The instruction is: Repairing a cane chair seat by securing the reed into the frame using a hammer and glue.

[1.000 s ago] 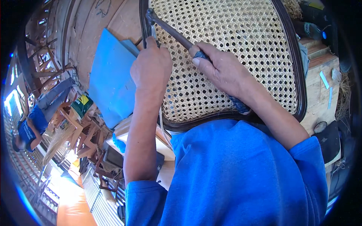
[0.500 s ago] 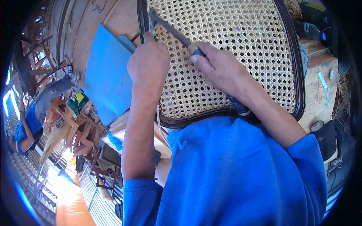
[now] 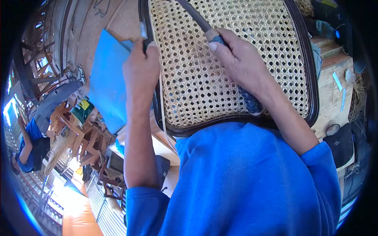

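Observation:
A woven cane panel (image 3: 204, 84) in a dark, rounded frame (image 3: 313, 102) lies in front of me, its near edge against my blue shirt. My right hand (image 3: 248, 65) is closed round the dark wrapped handle of a hammer (image 3: 199, 19), held over the cane. The hammer's head is mostly cut off by the top edge of the view. At the frame's left side, my left hand (image 3: 141, 76) is closed on a short chisel-like tool (image 3: 143, 31) with a dark body and pale metal end. My fingers hide its other end.
A blue sheet (image 3: 106, 84) leans left of the panel, beside brown boards (image 3: 92, 23). Wooden chair parts (image 3: 80, 137) are heaped farther left, near another person in blue (image 3: 31, 143). At right are a wooden bench (image 3: 334, 90) with pale blue strips and a dark bottle (image 3: 325, 29).
My left hand has shifted left and slightly down with the chisel-like tool, off the cane's edge. My right hand has moved right, and the hammer head has risen to the top edge.

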`<state>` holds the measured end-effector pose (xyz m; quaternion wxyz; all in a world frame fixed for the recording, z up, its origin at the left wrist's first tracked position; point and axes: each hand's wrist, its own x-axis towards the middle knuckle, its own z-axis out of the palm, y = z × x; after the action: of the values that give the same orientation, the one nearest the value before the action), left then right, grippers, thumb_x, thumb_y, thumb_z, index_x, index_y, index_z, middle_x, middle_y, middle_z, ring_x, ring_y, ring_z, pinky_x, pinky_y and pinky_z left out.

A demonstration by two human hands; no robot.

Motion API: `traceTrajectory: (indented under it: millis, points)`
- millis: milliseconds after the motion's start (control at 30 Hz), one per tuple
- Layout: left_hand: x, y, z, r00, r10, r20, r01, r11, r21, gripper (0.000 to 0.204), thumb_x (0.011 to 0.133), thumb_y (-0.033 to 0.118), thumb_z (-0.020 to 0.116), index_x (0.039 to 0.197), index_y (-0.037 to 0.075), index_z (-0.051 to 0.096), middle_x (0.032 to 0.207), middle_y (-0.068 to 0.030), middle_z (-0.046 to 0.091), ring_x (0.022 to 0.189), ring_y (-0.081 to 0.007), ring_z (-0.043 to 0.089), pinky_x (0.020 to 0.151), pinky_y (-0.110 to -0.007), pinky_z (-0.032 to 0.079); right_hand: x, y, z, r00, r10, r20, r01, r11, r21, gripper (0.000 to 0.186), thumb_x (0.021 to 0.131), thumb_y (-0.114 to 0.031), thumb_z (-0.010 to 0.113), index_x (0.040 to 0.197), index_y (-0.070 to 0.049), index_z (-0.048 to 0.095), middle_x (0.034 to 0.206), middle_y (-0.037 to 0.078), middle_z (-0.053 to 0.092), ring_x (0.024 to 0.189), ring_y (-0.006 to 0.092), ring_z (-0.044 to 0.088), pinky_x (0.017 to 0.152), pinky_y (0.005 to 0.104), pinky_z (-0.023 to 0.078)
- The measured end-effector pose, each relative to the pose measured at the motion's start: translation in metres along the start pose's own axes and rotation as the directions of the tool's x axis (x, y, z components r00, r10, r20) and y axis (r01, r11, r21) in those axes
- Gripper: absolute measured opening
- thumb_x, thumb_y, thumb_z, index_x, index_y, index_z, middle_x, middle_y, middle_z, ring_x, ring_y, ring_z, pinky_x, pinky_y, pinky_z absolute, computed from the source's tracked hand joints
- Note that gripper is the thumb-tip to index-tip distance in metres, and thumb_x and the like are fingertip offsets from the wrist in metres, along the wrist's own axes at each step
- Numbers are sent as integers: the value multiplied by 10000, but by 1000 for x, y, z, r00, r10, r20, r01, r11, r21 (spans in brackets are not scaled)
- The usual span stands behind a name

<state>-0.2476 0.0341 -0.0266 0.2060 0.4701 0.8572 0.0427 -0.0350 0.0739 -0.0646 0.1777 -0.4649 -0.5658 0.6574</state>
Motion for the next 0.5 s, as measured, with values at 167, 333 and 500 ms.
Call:
traceTrajectory:
  millis: [167, 333, 500]
  points:
    - [8, 8, 1, 996, 6, -91, -1, 998, 55, 454, 878, 292, 487, 1197, -21, 567, 912, -308, 637, 879, -440, 628, 773, -471, 481, 12, 4, -6, 1000, -2, -27, 2, 1000, -17, 380, 955, -263, 506, 1219, 9, 528, 612, 9, 495, 436, 80, 486, 419, 240, 414]
    - [15, 7, 9, 992, 111, -66, -94, 972, 217, 442, 874, 280, 496, 1205, -4, 568, 932, -300, 629, 878, -440, 618, 781, -488, 484, 19, 2, -3, 1000, -15, -16, 13, 996, -84, 365, 951, -267, 514, 1216, -18, 532, 623, 33, 529, 448, 92, 508, 432, 260, 427]
    - [14, 9, 13, 987, 153, -40, -137, 954, 267, 450, 877, 301, 506, 1212, 9, 575, 970, -292, 619, 881, -434, 622, 786, -496, 493, 28, -4, 4, 999, 27, 20, -24, 993, -112, 347, 945, -268, 528, 1195, -26, 537, 651, 67, 557, 455, 119, 521, 448, 284, 438]
